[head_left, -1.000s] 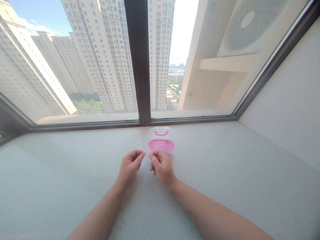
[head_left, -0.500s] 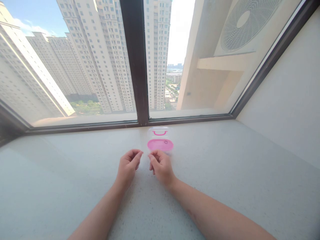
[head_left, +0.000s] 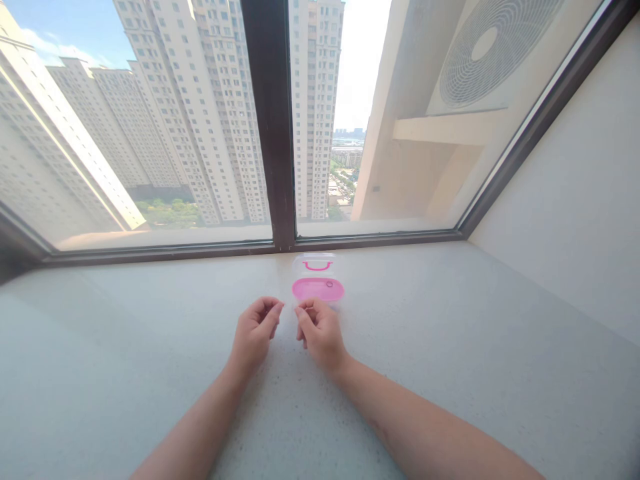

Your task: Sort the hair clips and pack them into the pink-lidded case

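My left hand (head_left: 255, 333) is closed in a pinch, thumb against forefinger, over the pale speckled sill. Facing it across a small gap, my right hand (head_left: 320, 332) is pinched in the same way. Whatever lies between the fingertips of either hand, if anything, is too small to make out. Just beyond my right hand stands a pink oval box (head_left: 310, 289), its clear lid (head_left: 303, 261) tipped back on the window side and fitted with a pink handle (head_left: 318, 268). A small dark ring (head_left: 329, 284) lies inside the box. My right hand partly covers the box's near side.
The stone sill (head_left: 125, 347) runs back to a dark window frame (head_left: 281, 133) with an upright post in its middle. A white wall (head_left: 565, 213) bounds the right side. Tall buildings (head_left: 200, 100) and an air-conditioner unit (head_left: 485, 53) are outside the glass.
The view has shifted very slightly, so everything sits a little further left. Both hands keep their pinched pose in front of the box.
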`<state>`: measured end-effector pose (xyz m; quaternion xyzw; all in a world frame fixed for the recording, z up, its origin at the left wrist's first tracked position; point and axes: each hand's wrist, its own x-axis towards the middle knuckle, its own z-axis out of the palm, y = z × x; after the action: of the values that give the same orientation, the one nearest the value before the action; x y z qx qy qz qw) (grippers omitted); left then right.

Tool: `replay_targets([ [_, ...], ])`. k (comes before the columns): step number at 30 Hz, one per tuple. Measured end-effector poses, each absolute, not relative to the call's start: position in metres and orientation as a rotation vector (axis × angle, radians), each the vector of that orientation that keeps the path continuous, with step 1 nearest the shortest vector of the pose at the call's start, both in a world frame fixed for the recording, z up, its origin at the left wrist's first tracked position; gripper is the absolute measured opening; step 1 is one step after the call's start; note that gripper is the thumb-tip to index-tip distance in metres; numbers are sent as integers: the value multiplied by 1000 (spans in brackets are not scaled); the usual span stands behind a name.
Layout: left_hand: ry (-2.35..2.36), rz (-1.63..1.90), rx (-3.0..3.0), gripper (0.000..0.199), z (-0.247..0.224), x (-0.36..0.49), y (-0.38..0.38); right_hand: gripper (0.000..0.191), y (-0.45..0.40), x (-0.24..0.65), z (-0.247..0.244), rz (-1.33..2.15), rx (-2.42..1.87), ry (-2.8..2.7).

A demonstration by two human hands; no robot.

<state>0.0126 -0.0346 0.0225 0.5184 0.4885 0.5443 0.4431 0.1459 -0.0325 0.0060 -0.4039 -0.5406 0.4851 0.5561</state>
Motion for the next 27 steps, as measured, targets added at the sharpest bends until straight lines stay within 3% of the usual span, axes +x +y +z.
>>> replay_targets([
  [27, 1273, 1352, 1436, 19, 14, 8, -34, 25, -33, 143, 2, 1087, -972, -1305],
])
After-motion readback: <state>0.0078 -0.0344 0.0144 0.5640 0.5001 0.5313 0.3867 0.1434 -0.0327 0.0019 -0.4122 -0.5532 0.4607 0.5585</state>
